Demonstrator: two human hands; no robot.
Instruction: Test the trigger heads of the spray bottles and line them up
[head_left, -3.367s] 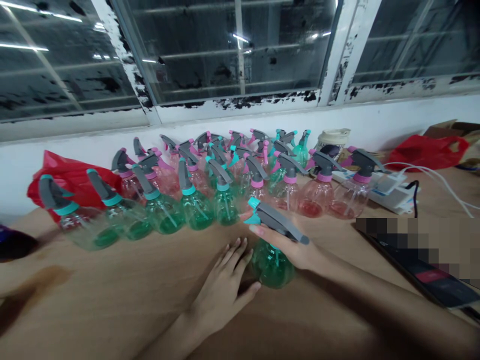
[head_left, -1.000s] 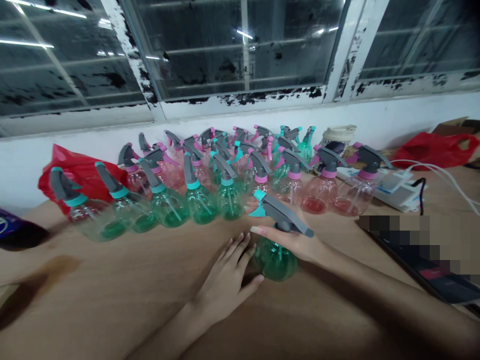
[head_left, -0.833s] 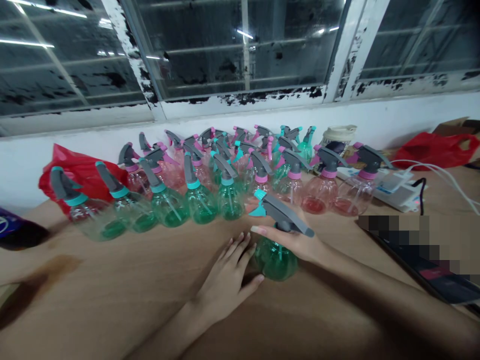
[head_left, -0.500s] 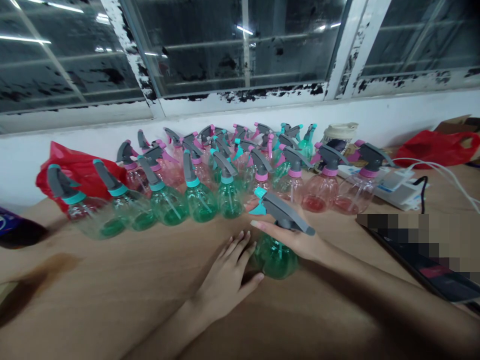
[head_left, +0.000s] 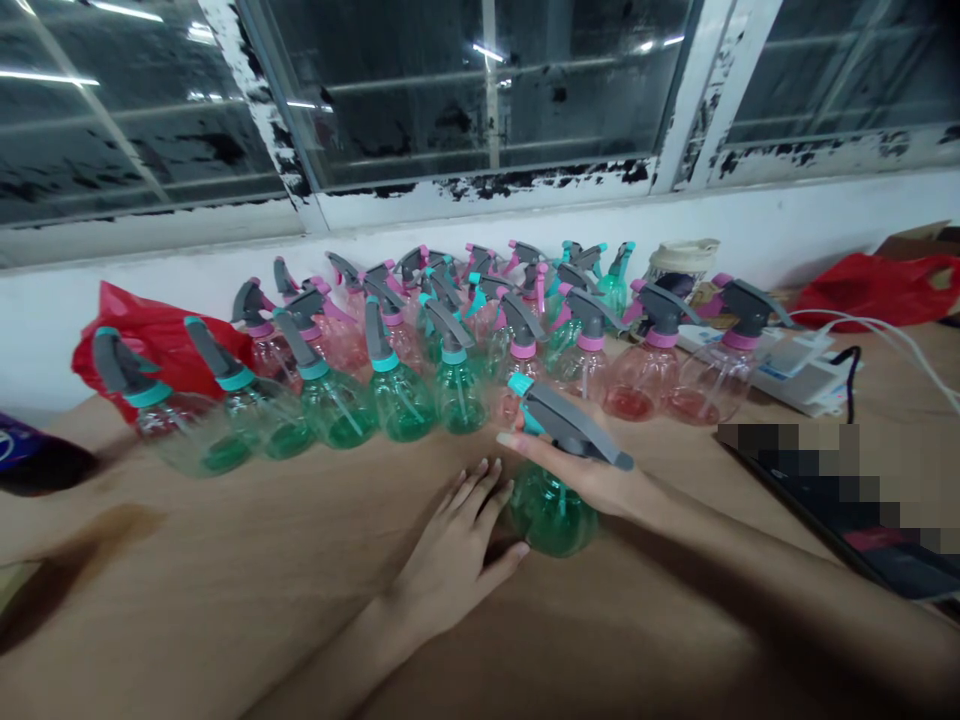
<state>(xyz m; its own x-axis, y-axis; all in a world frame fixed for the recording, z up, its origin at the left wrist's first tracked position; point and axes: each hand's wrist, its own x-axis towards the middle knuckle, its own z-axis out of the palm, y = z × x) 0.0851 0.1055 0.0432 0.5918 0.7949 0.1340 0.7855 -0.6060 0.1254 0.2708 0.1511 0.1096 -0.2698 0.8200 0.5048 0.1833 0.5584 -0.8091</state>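
Note:
A green spray bottle (head_left: pixel 556 515) with a grey head and teal nozzle stands on the wooden table (head_left: pixel 247 590), its nozzle pointing to the left. My right hand (head_left: pixel 592 475) is wrapped round its neck under the grey head, thumb along the near side. The other fingers are mostly hidden behind the bottle, and the teal trigger sits pulled in close to the neck. Palm down on the tabletop, my left hand (head_left: pixel 454 550) lies with fingers spread just left of the bottle's base. Whether its fingertips touch the bottle, I cannot tell.
Several green spray bottles (head_left: pixel 405 400) and pink spray bottles (head_left: pixel 645 375) stand in rows behind. Red plastic bags (head_left: pixel 165 335) lie at both sides. At right are a white power strip (head_left: pixel 806 380) with cables and a dark phone (head_left: pixel 832 520). A dark drink bottle (head_left: pixel 45 460) lies at left.
The teal trigger has gone in toward the bottle's neck, with my right fingers drawn in behind it. My left hand and the bottle have hardly moved.

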